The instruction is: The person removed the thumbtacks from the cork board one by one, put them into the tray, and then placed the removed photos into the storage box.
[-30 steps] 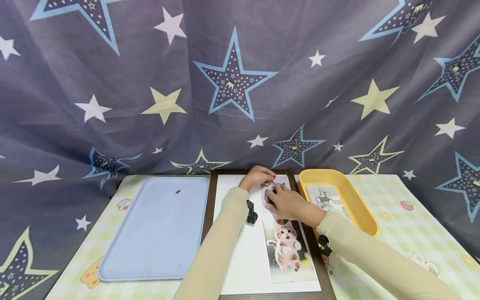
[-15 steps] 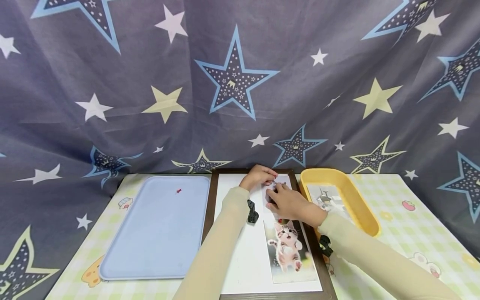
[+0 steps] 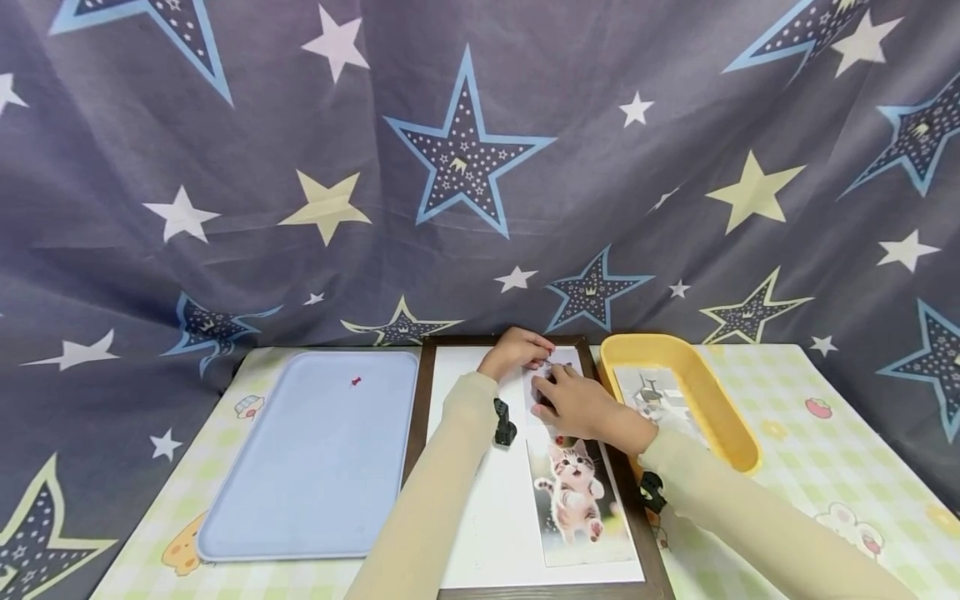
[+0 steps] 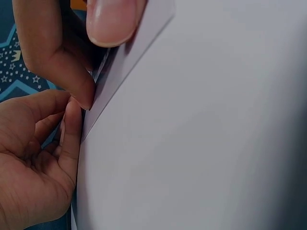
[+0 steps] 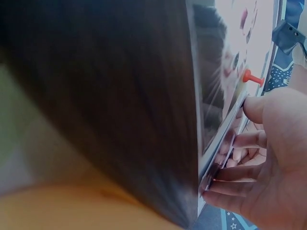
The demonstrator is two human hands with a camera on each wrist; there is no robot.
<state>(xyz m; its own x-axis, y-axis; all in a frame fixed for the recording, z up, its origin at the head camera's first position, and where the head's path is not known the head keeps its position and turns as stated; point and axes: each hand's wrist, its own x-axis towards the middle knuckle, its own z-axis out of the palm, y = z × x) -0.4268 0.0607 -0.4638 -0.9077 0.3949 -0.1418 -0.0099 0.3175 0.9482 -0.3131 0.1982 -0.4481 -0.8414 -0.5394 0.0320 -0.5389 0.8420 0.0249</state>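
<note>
Near the top of a framed white board [image 3: 476, 500], my left hand [image 3: 513, 354] pinches with thumb and index finger. A small red spot, apparently a push pin, shows at its fingertips; in the left wrist view the fingers hide it. Beside it, my right hand [image 3: 581, 404] presses its fingertips on an upper photo [image 4: 111, 84], largely covered by the hand. Below lies a kitten photo [image 3: 573, 504] on the board's right side. A red push pin [image 5: 252, 77] stands at that photo's top edge, close to my right thumb.
Left of the board lies a light blue tray [image 3: 307, 467] with one red push pin [image 3: 356, 382] on it. On the right stands a yellow bin [image 3: 723, 417] holding a printed picture [image 3: 660, 396]. A starry curtain [image 3: 465, 275] hangs behind the checked tablecloth [image 3: 795, 450].
Both hands stay at the same spot on the board, with hardly any finger movement. The head view shifts slightly.
</note>
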